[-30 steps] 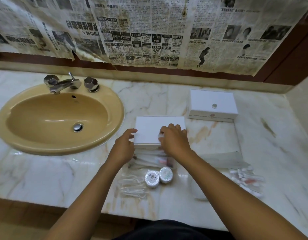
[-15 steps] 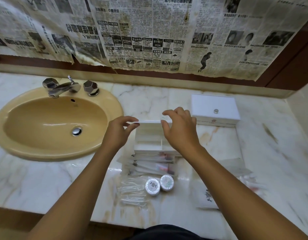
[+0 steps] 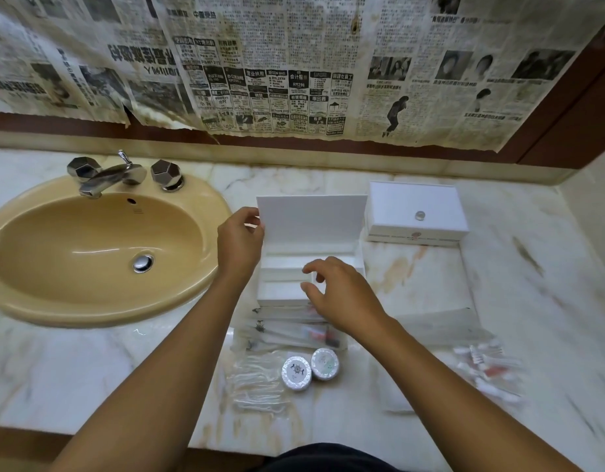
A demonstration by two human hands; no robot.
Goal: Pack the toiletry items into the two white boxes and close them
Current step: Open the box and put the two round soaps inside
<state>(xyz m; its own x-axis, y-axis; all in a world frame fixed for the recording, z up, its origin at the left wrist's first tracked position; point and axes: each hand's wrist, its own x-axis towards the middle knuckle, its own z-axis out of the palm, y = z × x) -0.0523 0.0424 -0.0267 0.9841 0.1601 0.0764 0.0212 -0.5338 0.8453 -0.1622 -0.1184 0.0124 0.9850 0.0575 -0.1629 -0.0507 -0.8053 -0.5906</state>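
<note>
Since a moment ago you have swung the lid (image 3: 311,218) of the near box (image 3: 284,284) up until it stands upright, and your right hand (image 3: 341,294) has dropped from the lid's edge to hover over the open tray. Your left hand (image 3: 239,243) pinches the lid's left edge between thumb and fingers, holding it up. The right hand is half open, fingers curled, and holds nothing.

The box sits mid-counter, just right of the sink (image 3: 100,247), its dividers showing and its compartments seemingly empty. The far box (image 3: 416,212) lies closed behind and to the right. Just in front of the open box lie clear sleeves (image 3: 294,332) with toothbrush-like items; nearer you, two round soaps (image 3: 309,369) touch each other beside a wrinkled clear bag (image 3: 256,379). More small packets (image 3: 484,369) lie blurred well to the right.

You appear to be at the very start of filling the first box. Next, keep the lid propped with your left hand and bring the right back to the sleeves; long items probably want the long compartment.
</note>
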